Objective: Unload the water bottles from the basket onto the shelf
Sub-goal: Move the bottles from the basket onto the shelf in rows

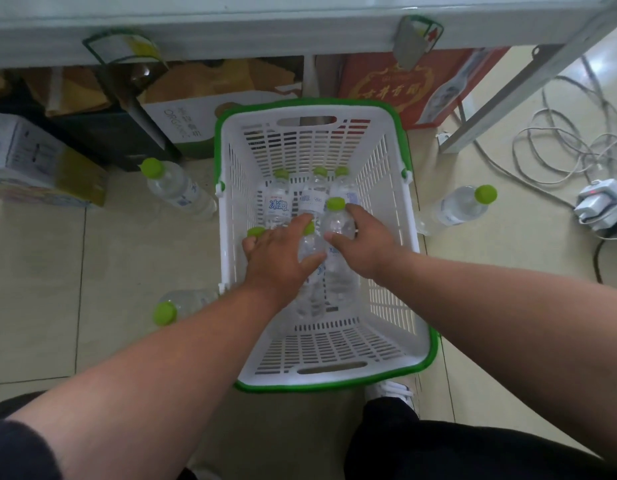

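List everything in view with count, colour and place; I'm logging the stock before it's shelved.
basket: one, white with green rim, on the floor
bottles in basket: about six, clear with green caps, lying on its bottom
bottles on floor: three, clear with green caps; two left of the basket, one right
shelf: one, pale, above the basket
cardboard boxes: several, brown, white, red, under the shelf
cables: white tangle, right floor
left hand: reaching onto a bottle
right hand: gripping a bottle
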